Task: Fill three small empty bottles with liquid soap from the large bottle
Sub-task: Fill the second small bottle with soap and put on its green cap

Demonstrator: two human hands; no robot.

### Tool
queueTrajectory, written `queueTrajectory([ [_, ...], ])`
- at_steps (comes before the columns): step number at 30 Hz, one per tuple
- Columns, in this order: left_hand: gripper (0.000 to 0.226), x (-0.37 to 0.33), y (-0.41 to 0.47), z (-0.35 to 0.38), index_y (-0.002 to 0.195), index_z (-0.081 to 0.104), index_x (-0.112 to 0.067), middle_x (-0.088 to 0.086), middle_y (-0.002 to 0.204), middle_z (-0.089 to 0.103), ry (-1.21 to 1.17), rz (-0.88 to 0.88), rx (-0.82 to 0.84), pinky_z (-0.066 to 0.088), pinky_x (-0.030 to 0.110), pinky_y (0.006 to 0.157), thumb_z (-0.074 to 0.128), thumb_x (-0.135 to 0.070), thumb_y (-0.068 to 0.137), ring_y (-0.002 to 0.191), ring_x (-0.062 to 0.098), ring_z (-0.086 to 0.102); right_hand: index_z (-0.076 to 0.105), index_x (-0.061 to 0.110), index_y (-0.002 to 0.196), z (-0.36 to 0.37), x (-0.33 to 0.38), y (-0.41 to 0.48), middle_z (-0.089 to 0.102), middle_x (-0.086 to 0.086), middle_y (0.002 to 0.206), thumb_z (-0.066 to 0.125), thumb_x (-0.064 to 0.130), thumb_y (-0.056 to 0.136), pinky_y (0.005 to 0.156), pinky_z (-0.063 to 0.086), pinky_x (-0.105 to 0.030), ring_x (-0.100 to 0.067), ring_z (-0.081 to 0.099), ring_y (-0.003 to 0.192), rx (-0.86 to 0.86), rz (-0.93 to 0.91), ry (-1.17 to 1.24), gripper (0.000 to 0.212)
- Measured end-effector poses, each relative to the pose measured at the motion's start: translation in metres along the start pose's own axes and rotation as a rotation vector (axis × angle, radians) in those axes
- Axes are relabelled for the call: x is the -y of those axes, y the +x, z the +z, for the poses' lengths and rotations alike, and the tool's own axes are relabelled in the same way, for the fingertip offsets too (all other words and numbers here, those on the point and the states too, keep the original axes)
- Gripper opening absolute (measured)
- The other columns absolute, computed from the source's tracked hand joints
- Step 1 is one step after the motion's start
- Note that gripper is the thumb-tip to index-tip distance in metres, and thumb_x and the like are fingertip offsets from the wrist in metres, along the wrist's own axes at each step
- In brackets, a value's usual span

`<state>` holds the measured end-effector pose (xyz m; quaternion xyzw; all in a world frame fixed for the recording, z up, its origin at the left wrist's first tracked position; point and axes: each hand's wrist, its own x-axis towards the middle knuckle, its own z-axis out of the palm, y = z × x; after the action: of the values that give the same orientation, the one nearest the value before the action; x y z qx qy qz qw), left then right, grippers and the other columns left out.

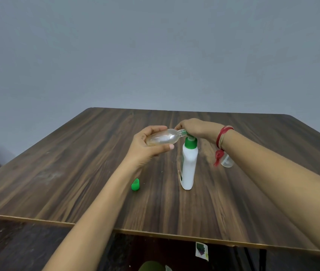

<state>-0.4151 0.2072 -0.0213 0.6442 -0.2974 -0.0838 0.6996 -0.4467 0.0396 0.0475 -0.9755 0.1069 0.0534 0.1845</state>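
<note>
Big bottle (pixel 189 165) of soap is standing upright around the middle of the surface (pixel 77 163), white body with a green pump top (pixel 190 142). On my feed the right hand (pixel 196 128) sits right on that pump top with its fingers curled down over it, so the spout is hidden from me.

The small bottle (pixel 163 137) is clear and up in the air, tipped nearly flat on its side. Its open neck points right and meets the pump just under the right hand's fingers. The left hand (pixel 147 145) grips it round the fat end, fingers over the top and thumb underneath. There's something pale and a bit yellowish along the inside, but I can't tell how much is in there.

A green cap (pixel 135 184) lies on the surface to the left of the big bottle, apart from it and just beside the left forearm. A second small clear bottle (pixel 227 161) stands to the right of the big one, mostly hidden behind the right wrist. That wrist has a red thread band (pixel 223 137), and its loose end hangs in front of that bottle.

The surface is dark wood grain with a pale edge, and there's a plain grey wall (pixel 155 55) behind it. Under the near edge I see a small printed card (pixel 201 251), and there's a rounded green thing (pixel 151 266) at the very bottom that I can't make out.
</note>
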Motion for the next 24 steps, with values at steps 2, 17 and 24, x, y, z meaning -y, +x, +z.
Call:
queueTrajectory([
  [2,0.05,0.002,0.0,0.0,0.109,0.067,-0.02,-0.007,0.099,0.067,0.012,-0.004,0.01,0.05,0.018,0.057,0.085,-0.006,0.064,0.074,0.0,0.062,0.053,0.005,0.131,0.004,0.0,-0.001,0.054,-0.015,0.112,0.031,-0.013,0.089,0.058,0.033,-0.019,-0.018,0.04,0.091,0.003,0.009,0.0,0.05],
  [17,0.055,0.014,-0.001,0.006,0.11,0.066,-0.023,-0.003,0.107,0.065,-0.085,-0.048,-0.023,0.046,0.015,0.056,0.086,-0.018,0.058,0.076,0.005,0.058,0.056,0.005,0.129,0.003,-0.003,0.005,0.054,-0.018,0.13,0.03,-0.006,0.094,0.081,0.044,-0.03,-0.029,0.053,0.111,-0.025,0.023,0.096,0.045],
  [24,0.053,0.011,-0.004,0.007,0.109,0.066,-0.022,-0.005,0.106,0.066,-0.115,-0.047,-0.021,0.046,0.016,0.056,0.086,-0.015,0.06,0.081,0.005,0.059,0.052,-0.008,0.127,0.002,-0.006,0.014,0.057,-0.025,0.111,0.035,-0.001,0.093,0.06,0.038,-0.022,-0.02,0.044,0.087,0.004,0.061,0.152,0.038],
])
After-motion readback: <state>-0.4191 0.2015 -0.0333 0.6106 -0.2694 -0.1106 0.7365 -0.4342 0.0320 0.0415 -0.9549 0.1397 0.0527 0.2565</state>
